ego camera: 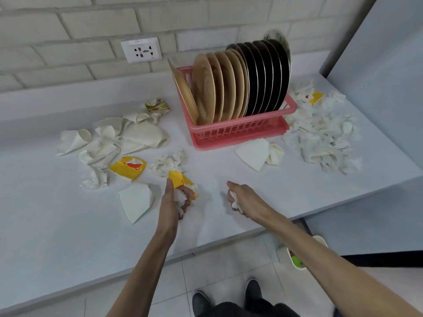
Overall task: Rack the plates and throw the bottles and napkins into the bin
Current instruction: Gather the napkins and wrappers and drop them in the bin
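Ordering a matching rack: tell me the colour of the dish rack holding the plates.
The dish rack is pink, clearest in the head view.

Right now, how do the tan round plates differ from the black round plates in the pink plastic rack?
The tan round plates fill the left end of the pink plastic rack; the black round plates fill the right end. The black plates show thin pale rims; the tan plates do not. Both sets stand on edge.

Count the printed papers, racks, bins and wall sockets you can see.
Printed papers: 4
Racks: 1
Bins: 1
Sockets: 1
Total: 7
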`<state>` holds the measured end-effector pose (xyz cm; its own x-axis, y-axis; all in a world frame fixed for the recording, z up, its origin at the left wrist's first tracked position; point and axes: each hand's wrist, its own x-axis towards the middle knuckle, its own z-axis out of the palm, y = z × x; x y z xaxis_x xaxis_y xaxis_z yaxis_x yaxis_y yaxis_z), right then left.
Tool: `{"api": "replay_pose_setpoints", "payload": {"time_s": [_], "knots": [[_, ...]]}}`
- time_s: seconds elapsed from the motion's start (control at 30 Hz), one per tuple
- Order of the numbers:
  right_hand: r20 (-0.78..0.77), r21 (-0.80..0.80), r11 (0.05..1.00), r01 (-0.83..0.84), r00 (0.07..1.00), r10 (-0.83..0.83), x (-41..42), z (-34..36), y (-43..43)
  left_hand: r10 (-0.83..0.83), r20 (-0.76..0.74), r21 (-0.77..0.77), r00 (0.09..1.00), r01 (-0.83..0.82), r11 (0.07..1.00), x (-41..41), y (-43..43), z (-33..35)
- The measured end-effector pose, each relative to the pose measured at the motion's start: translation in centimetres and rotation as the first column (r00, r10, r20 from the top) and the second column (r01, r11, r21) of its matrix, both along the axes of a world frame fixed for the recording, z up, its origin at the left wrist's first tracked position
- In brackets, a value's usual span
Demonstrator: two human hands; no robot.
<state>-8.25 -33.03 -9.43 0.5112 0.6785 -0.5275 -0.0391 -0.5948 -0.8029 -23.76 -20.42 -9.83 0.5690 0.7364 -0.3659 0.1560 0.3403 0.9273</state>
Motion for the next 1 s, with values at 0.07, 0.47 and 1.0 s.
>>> {"api": "replay_pose_setpoints", "payload": {"time_s": [0.07,0.47,1.0], "knots": [[-0.068,-0.042,0.996,0.078,0.994,-0.081,-0.4,-1.1,-0.8,-0.037,-0.038,-0.003,0.999,0.037,0.999,0.1,-0.4,-0.8],[-0.111,0.188,0.936,0.297,0.954,-0.280,-3.2,-4.3,-11.5,-0.381,0.143,-0.128,0.913,0.399,0.908,1.8,-7.7,-3.6],[-0.197,-0.047,0.839,0.542,0.818,-0.540,5.7,-19.1,-33.6,-0.754,-0.301,-0.238,0.583,0.720,0.652,15.9,-29.3,-15.4]]}}
